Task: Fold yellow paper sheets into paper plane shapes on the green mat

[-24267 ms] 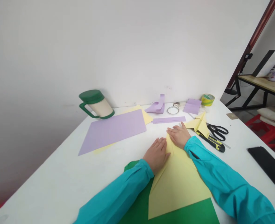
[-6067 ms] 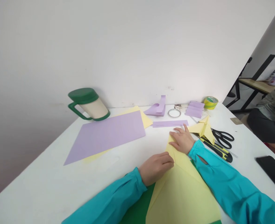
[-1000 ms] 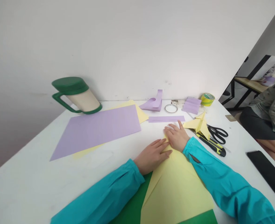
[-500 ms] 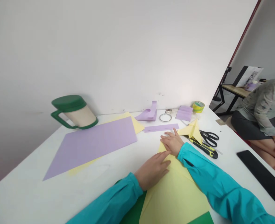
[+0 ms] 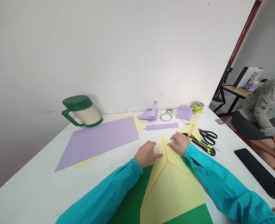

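A sheet of yellow paper (image 5: 172, 189) lies in front of me, folded to a narrow point at its far end, with two flaps meeting along a middle crease. Beneath it is a green sheet (image 5: 132, 199). My left hand (image 5: 148, 155) is at the left edge of the point, its thumb resting on the paper and its fingers apart from the thumb. On the opposite edge, my right hand (image 5: 179, 143) touches the paper with its thumb, the fingers bent and spaced from it. Just beyond that hand lies a smaller folded yellow paper plane (image 5: 192, 130).
Black scissors (image 5: 207, 136) and a yellow-black utility knife (image 5: 204, 147) lie at the right, near tape (image 5: 198, 106). A large purple sheet (image 5: 102, 140) and a green-lidded mug (image 5: 82, 111) are at the left. A black phone-like slab (image 5: 260, 172) lies far right. A person (image 5: 265, 105) sits beyond the table.
My hands have moved apart from the paper's tip, the left one to the left, uncovering the point and its middle crease. More of the green sheet shows.
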The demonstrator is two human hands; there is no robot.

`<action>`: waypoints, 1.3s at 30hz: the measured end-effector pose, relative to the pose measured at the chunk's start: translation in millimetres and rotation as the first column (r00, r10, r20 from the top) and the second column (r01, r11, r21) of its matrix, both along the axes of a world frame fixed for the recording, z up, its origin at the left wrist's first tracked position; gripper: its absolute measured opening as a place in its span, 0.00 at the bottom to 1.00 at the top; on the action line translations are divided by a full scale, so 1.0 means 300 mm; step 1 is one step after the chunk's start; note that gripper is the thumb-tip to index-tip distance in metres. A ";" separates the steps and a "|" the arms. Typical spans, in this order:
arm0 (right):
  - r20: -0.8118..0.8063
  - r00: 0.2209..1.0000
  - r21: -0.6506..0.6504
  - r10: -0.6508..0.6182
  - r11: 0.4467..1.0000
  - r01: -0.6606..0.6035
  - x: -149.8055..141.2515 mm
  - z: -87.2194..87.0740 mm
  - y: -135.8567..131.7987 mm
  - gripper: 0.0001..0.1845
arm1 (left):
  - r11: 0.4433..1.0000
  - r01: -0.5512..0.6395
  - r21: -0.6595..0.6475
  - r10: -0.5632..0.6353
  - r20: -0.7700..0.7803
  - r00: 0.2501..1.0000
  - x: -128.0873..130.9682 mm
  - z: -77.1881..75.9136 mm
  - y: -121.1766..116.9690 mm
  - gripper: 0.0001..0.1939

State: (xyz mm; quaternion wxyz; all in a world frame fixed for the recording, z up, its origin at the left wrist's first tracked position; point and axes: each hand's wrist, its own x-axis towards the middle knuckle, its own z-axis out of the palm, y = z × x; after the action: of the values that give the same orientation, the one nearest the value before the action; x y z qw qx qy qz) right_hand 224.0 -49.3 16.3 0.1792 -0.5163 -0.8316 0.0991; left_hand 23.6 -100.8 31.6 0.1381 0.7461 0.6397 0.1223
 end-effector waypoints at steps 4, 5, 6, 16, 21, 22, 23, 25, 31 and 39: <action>0.042 0.998 -0.164 -0.044 0.985 0.050 -0.007 -0.002 -0.016 0.21 | 0.988 -0.080 -0.134 0.080 -0.004 0.997 0.043 -0.007 -0.003 0.24; 0.043 0.998 -0.195 -0.055 0.979 0.063 -0.012 -0.003 -0.013 0.22 | 0.982 -0.095 -0.161 0.097 0.010 0.995 0.050 -0.010 -0.001 0.23; 0.037 0.997 -0.222 -0.067 0.972 0.073 -0.016 -0.003 -0.009 0.21 | 0.977 -0.107 -0.183 0.114 0.031 0.993 0.055 -0.012 0.002 0.23; -0.357 0.933 -0.254 -0.044 0.966 -0.052 -0.017 0.068 -0.011 0.12 | 0.979 -0.024 -0.204 0.130 0.528 0.839 0.041 0.039 -0.014 0.21; -0.572 0.819 -0.005 0.044 0.998 -0.057 0.011 0.241 -0.052 0.10 | 0.992 0.107 -0.060 -0.030 0.728 0.685 0.029 0.216 -0.033 0.14; -0.614 0.784 0.083 0.090 0.995 -0.049 0.016 0.282 -0.075 0.10 | 0.996 0.084 0.001 -0.057 0.738 0.673 0.027 0.255 -0.044 0.12; -0.667 0.709 0.269 0.227 0.962 -0.055 0.021 0.321 -0.102 0.09 | 0.994 0.045 0.096 -0.101 0.734 0.672 0.025 0.291 -0.057 0.10; -0.636 0.596 0.537 0.490 0.836 -0.114 0.031 0.381 -0.164 0.05 | 0.876 -0.015 0.482 -0.302 0.572 0.763 0.021 0.342 -0.092 0.04; -0.234 0.653 0.676 0.720 0.603 -0.423 0.082 0.309 -0.253 0.14 | 0.530 0.289 0.797 -0.559 0.072 0.826 0.014 0.238 -0.172 0.10; 0.243 0.686 0.616 0.685 0.437 -0.655 0.123 0.008 -0.201 0.09 | 0.441 0.542 0.715 -0.538 -0.274 0.798 0.010 -0.009 -0.223 0.13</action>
State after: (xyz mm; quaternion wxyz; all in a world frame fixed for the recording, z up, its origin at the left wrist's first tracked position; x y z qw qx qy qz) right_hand 260.8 -109.6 18.7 0.3130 -0.0432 -0.9401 -0.1279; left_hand 26.6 -167.5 28.9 -0.1608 0.8955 0.2544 0.3278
